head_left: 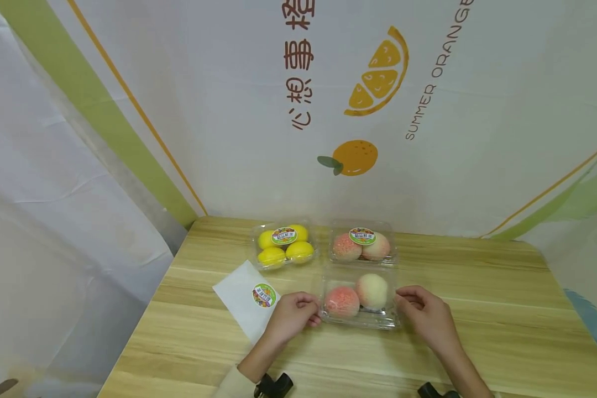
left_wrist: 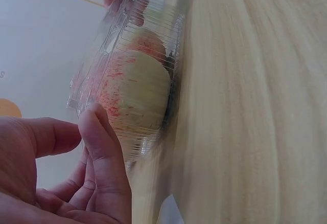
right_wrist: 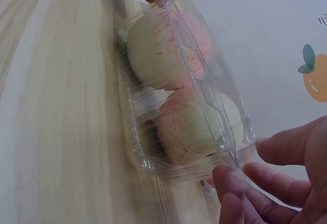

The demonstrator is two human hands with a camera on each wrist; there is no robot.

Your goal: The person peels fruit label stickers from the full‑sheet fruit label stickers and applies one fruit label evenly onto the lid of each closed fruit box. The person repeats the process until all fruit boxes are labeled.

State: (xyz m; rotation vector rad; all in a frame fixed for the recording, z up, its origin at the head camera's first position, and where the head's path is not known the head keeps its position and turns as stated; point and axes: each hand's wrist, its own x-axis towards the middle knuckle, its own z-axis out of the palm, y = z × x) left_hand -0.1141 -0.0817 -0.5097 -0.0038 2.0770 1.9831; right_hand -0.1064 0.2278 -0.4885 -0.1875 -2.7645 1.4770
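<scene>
A clear plastic clamshell box (head_left: 363, 320) with two peaches sits lidded before me. One peach (head_left: 342, 302) is mostly pink, the other (head_left: 373, 291) mainly cream. My left hand (head_left: 292, 316) pinches the box's rim at its left side. On the opposite side, my right hand (head_left: 428, 315) grips the rim between thumb and fingers; the right wrist view shows this fingertip hold on the flange (right_wrist: 225, 147). No label shows on this box. Beside my left hand lies a white backing sheet (head_left: 235, 287) bearing one round fruit sticker (head_left: 264, 296), partly under that forearm.
Behind, a second clear box (head_left: 389, 224) of two peaches carries an oval sticker (head_left: 362, 236). Left of it stands a box (head_left: 258, 228) of several lemons (head_left: 300, 252), also stickered. A printed cloth (head_left: 249, 166) hangs at the back edge of the wooden table (head_left: 477, 276).
</scene>
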